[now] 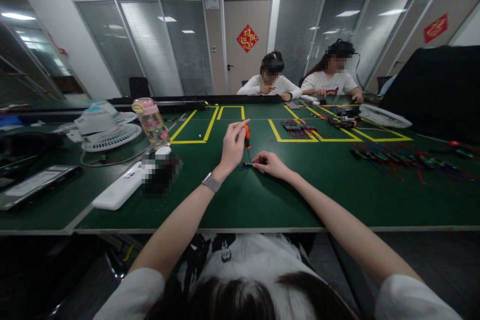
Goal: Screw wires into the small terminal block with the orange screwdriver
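Observation:
My left hand [234, 146], with a grey-banded watch on its wrist, is closed around the upper part of an orange and black screwdriver [247, 138]. The screwdriver stands nearly upright, and its thin shaft runs down to a small green part with wires [247, 164] on the table. My right hand [273, 165] pinches the right end of that part against the green tabletop [258, 200]. The exact spot where the tip meets the part is too small to make out.
To the left are a pink-lidded bottle [152, 122], a white fan [108, 130] and a white power-bank-like case [120, 187]. Bundles of wired green parts [298, 128] lie ahead right, with more wired boards [405, 157] farther right. Two people sit across the table.

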Demonstrator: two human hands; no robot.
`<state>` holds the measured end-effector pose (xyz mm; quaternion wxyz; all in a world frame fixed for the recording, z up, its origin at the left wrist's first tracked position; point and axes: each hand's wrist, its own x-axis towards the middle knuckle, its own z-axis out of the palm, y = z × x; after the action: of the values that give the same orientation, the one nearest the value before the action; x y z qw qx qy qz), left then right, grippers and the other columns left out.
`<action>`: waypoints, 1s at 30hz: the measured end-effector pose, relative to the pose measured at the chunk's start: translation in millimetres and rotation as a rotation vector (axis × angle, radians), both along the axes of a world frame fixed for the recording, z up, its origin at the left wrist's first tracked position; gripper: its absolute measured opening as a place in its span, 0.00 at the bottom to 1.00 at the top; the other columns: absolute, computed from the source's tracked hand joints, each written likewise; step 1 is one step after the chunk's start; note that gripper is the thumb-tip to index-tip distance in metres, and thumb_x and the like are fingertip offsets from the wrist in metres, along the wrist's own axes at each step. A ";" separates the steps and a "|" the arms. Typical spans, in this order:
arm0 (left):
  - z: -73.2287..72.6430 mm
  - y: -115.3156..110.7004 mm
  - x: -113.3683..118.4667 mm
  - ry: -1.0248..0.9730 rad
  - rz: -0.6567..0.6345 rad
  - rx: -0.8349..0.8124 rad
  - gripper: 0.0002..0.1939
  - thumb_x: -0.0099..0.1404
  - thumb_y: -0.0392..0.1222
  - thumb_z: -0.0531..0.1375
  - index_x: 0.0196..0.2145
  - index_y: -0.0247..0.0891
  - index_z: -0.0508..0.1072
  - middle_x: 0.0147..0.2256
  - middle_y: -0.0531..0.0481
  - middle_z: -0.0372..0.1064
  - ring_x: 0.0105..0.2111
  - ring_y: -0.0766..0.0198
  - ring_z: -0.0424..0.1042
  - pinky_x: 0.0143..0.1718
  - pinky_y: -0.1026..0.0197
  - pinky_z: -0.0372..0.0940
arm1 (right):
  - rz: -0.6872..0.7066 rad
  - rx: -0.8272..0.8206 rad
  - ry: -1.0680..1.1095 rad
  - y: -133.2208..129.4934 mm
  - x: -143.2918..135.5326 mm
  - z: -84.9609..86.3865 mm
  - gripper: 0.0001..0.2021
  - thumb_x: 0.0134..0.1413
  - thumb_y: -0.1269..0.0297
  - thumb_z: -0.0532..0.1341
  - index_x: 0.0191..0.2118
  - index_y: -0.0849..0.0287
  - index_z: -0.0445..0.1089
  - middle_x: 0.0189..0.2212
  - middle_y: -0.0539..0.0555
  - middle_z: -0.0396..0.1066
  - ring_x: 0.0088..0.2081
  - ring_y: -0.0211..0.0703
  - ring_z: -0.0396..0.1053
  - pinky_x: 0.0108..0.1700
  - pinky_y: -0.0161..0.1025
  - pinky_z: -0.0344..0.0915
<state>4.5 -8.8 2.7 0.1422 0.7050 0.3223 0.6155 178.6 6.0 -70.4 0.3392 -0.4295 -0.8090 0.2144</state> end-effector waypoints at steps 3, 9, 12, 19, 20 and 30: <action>-1.7 3.7 -0.2 -0.083 -0.038 -0.055 0.15 0.70 0.42 0.50 0.51 0.41 0.69 0.43 0.46 0.70 0.42 0.64 0.70 0.46 0.59 0.65 | -0.002 0.001 -0.003 0.1 0.1 -0.1 0.07 0.49 0.65 0.62 0.33 0.62 0.74 0.26 0.52 0.69 0.29 0.37 0.64 0.34 0.35 0.61; -4.2 10.5 -4.8 -0.065 0.107 -0.015 0.12 0.66 0.44 0.56 0.45 0.43 0.74 0.37 0.48 0.66 0.36 0.65 0.68 0.40 0.62 0.66 | -0.007 0.000 -0.002 4.0 1.3 -4.4 0.07 0.48 0.65 0.63 0.34 0.62 0.74 0.28 0.52 0.70 0.30 0.38 0.66 0.35 0.35 0.63; -3.9 9.4 -3.3 -0.039 0.054 -0.020 0.15 0.70 0.42 0.49 0.51 0.44 0.69 0.42 0.47 0.67 0.41 0.64 0.68 0.45 0.59 0.64 | -0.009 -0.009 -0.005 4.6 1.1 -5.2 0.08 0.47 0.66 0.64 0.35 0.62 0.75 0.28 0.52 0.69 0.30 0.37 0.66 0.34 0.35 0.62; -2.7 0.6 0.0 0.034 0.056 0.049 0.14 0.66 0.43 0.57 0.49 0.43 0.70 0.37 0.49 0.68 0.37 0.65 0.68 0.42 0.61 0.64 | -0.013 0.001 -0.026 3.4 0.3 -2.7 0.08 0.46 0.67 0.64 0.35 0.62 0.76 0.29 0.52 0.69 0.29 0.37 0.66 0.34 0.35 0.63; -2.2 -0.1 -0.4 0.044 0.090 0.060 0.14 0.65 0.44 0.58 0.48 0.43 0.71 0.36 0.50 0.67 0.36 0.65 0.67 0.41 0.61 0.64 | -0.013 0.002 -0.027 3.5 0.3 -2.7 0.08 0.46 0.67 0.64 0.35 0.62 0.76 0.29 0.52 0.69 0.29 0.37 0.66 0.34 0.35 0.63; -0.9 1.5 -2.2 0.042 0.024 0.053 0.14 0.68 0.42 0.53 0.51 0.43 0.69 0.39 0.49 0.69 0.39 0.65 0.68 0.43 0.60 0.64 | 0.007 0.013 -0.036 3.1 0.7 -2.3 0.09 0.48 0.66 0.64 0.36 0.61 0.76 0.31 0.53 0.69 0.30 0.37 0.66 0.35 0.36 0.64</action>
<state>2.3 -7.3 1.8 0.1091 0.7174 0.3172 0.6106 179.3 9.1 -72.7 0.3268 -0.4281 -0.8178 0.2026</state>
